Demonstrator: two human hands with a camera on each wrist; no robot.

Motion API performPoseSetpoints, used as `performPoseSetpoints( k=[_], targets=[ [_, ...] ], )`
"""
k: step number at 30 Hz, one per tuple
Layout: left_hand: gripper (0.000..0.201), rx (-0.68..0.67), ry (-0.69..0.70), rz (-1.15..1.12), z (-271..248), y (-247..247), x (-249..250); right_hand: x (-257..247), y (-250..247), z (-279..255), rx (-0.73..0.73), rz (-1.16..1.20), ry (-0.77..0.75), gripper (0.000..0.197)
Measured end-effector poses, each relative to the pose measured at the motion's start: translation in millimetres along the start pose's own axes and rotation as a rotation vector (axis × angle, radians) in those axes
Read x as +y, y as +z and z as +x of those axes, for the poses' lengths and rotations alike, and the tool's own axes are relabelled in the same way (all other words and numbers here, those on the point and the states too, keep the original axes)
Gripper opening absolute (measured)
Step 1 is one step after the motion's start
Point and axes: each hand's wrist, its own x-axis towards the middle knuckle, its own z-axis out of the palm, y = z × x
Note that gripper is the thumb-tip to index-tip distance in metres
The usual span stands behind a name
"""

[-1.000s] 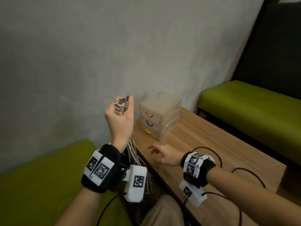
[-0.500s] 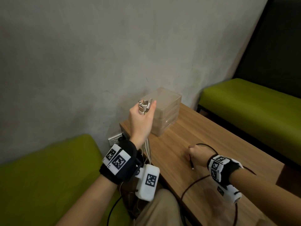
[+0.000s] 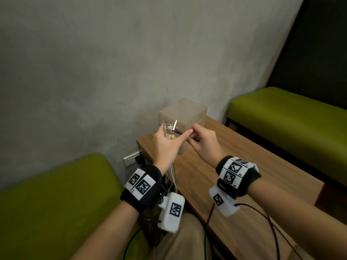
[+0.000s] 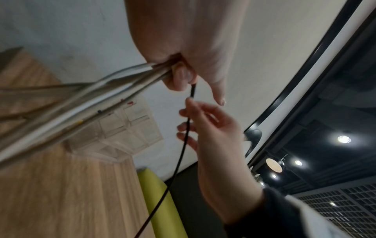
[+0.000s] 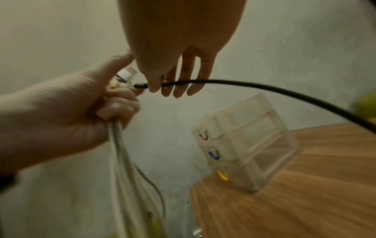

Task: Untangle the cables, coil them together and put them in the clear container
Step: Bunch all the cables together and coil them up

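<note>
My left hand [image 3: 165, 141] is raised in front of the clear container [image 3: 185, 113] and grips a bunch of white cables [image 5: 122, 145] by their plug ends [image 3: 170, 127]. The cables hang down past my wrist. My right hand [image 3: 202, 143] pinches the end of a black cable [image 5: 264, 88] between thumb and forefinger and holds its plug against the bunch in my left hand. The black cable trails back over the wooden table [image 3: 244, 166]. In the right wrist view the clear container [image 5: 250, 140] shows three drawers with red, blue and yellow handles.
The container stands at the table's far left corner by the grey wall [image 3: 131, 53]. A green bench [image 3: 47, 203] lies to my left and another green bench [image 3: 291, 117] beyond the table. A wall socket [image 3: 131, 159] sits low behind the table corner.
My right hand picked the black cable's end up off the table and lifted it to my left hand. My left hand moved right, in front of the container, still holding the white cables.
</note>
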Motion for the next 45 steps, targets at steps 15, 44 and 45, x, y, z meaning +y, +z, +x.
performPoseSetpoints(
  k=[15,44,45],
  targets=[
    [0.037,0.363,-0.036,-0.206,21,-12,1,-14,31,-33,-0.149,0.295,0.029,0.023],
    [0.040,0.327,0.206,-0.391,31,-58,86,16,86,-21,-0.606,-0.079,0.300,0.021],
    [0.040,0.328,0.230,-0.393,31,-61,95,10,90,-14,-0.566,-0.051,0.298,0.021]
  ],
)
